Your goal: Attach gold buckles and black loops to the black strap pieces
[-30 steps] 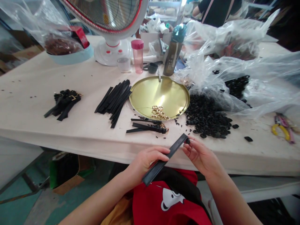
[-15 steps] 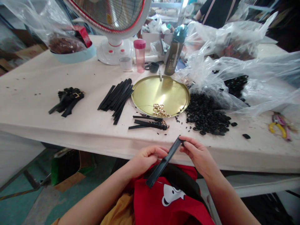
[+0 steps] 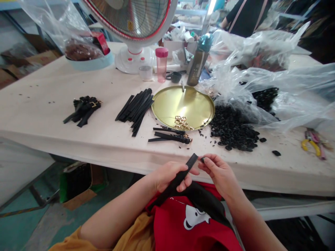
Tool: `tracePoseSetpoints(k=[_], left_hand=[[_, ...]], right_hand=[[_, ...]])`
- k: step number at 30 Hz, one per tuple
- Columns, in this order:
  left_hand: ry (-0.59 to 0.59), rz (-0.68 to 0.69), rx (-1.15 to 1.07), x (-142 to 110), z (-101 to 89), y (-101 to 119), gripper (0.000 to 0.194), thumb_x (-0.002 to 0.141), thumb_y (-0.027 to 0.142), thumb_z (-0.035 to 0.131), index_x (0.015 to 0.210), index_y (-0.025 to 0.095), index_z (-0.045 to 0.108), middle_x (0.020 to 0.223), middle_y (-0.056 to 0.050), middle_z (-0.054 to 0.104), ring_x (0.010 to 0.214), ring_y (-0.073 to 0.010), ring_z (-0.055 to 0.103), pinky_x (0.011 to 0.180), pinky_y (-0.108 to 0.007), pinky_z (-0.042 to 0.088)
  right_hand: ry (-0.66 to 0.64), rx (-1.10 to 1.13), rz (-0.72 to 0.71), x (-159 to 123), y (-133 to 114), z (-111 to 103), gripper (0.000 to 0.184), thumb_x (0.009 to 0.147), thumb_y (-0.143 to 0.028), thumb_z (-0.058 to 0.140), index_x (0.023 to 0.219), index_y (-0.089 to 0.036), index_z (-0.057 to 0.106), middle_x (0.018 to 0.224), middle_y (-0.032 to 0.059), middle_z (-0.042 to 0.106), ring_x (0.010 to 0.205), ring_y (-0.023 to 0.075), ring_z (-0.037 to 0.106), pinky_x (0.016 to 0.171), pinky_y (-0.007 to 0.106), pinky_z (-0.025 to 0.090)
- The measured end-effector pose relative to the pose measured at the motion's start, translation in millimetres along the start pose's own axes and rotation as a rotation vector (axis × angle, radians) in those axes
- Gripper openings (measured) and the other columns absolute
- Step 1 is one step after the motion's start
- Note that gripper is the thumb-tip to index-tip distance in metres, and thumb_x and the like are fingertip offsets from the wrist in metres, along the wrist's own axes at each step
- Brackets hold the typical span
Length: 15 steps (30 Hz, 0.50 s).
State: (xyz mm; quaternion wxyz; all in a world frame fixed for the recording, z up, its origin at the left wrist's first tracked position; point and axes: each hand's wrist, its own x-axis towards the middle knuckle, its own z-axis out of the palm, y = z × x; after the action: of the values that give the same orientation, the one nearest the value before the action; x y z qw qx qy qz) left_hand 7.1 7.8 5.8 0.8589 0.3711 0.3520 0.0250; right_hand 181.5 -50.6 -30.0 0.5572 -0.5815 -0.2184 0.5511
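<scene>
You are holding a black strap (image 3: 180, 176) in your left hand (image 3: 169, 173), low and in front of the near edge of the bench (image 3: 125, 153). The fingers of that hand are wrapped around it, with the thumb on top. Your right hand (image 3: 220, 174) has thumb and finger pinched on a small black piece (image 3: 202, 159), just beside the far end of the strap. The piece is too small and too covered to tell if it is a loop.

It looks like you are at the step of fitting the piece to the strap end. If so, the next move calls for a still left hand, a light pinch, and the piece lined up with that end.

The strap looks long, thin, flat and dull black. It leans up and to the right, and its far end looks cut square. It seems likely to bend easily if you push hard.

On the far side, loose black straps (image 3: 136, 106) lie left of a round gold tray (image 3: 187, 103), which holds gold buckles (image 3: 181, 122). Nearer you lie a few straps with buckles (image 3: 172, 136). A pile of black loops (image 3: 232, 130) sits to the right.
</scene>
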Motion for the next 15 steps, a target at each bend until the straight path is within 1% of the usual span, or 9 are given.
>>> tracePoseSetpoints(k=[1,3,6,8,10,12,15], left_hand=[[-0.025,-0.021,-0.080,-0.2,-1.0,-0.3,0.035,0.080,0.025,0.031,0.097,0.007,0.056,0.054,0.001,0.049,0.037,-0.0064,0.040,0.040,-0.020,0.030],[-0.055,-0.041,-0.165,0.9,-3.0,-1.1,0.033,0.078,0.023,0.033,0.094,0.007,0.057,0.053,0.001,0.050,0.036,-0.0066,0.042,0.039,-0.019,0.030],[-0.083,-0.039,-0.213,3.4,-5.1,-1.5,0.033,0.079,0.023,0.033,0.094,0.007,0.057,0.053,0.001,0.051,0.035,-0.0066,0.043,0.038,-0.019,0.030],[-0.075,-0.027,-0.218,4.9,-6.2,-0.7,0.033,0.079,0.023,0.033,0.094,0.007,0.057,0.052,0.001,0.050,0.035,-0.0064,0.042,0.037,-0.018,0.029],[-0.056,-0.021,-0.199,6.6,-7.7,0.5,0.032,0.080,0.022,0.032,0.095,0.007,0.056,0.052,0.001,0.050,0.034,-0.0061,0.042,0.036,-0.018,0.029],[-0.028,0.003,-0.143,8.9,-9.9,1.5,0.032,0.081,0.023,0.032,0.098,0.008,0.053,0.052,0.002,0.051,0.035,-0.0061,0.042,0.037,-0.018,0.031],[0.085,0.093,0.075,12.4,-13.6,2.1,0.031,0.083,0.026,0.032,0.103,0.011,0.049,0.052,0.003,0.053,0.037,-0.0067,0.045,0.039,-0.017,0.033]], right_hand=[[0.002,0.044,0.028,1.6,0.1,0.6,0.019,0.066,-0.030,0.071,0.076,-0.021,0.058,0.082,-0.0014,0.066,0.065,0.0087,0.061,0.070,0.022,0.051],[0.006,0.136,0.090,4.7,0.0,3.3,0.020,0.063,-0.028,0.074,0.069,-0.020,0.057,0.081,-0.0009,0.067,0.066,0.0087,0.061,0.070,0.021,0.051],[-0.004,0.236,0.179,9.0,1.2,7.4,0.021,0.060,-0.027,0.075,0.064,-0.019,0.056,0.078,-0.0009,0.067,0.068,0.0093,0.061,0.071,0.021,0.051],[-0.026,0.261,0.219,11.3,3.4,9.2,0.020,0.060,-0.029,0.075,0.064,-0.019,0.058,0.072,-0.0018,0.065,0.065,0.0091,0.059,0.066,0.021,0.051],[-0.042,0.275,0.237,13.3,5.8,10.3,0.019,0.062,-0.030,0.074,0.067,-0.018,0.059,0.065,-0.0031,0.062,0.060,0.0085,0.056,0.060,0.020,0.050],[-0.040,0.295,0.240,15.7,7.1,11.4,0.018,0.064,-0.030,0.072,0.066,-0.018,0.060,0.060,-0.0043,0.058,0.057,0.0077,0.053,0.057,0.019,0.049],[0.003,0.317,0.261,19.8,5.6,13.5,0.014,0.063,-0.027,0.073,0.069,-0.019,0.062,0.066,-0.0047,0.060,0.054,0.0052,0.052,0.057,0.017,0.049]])
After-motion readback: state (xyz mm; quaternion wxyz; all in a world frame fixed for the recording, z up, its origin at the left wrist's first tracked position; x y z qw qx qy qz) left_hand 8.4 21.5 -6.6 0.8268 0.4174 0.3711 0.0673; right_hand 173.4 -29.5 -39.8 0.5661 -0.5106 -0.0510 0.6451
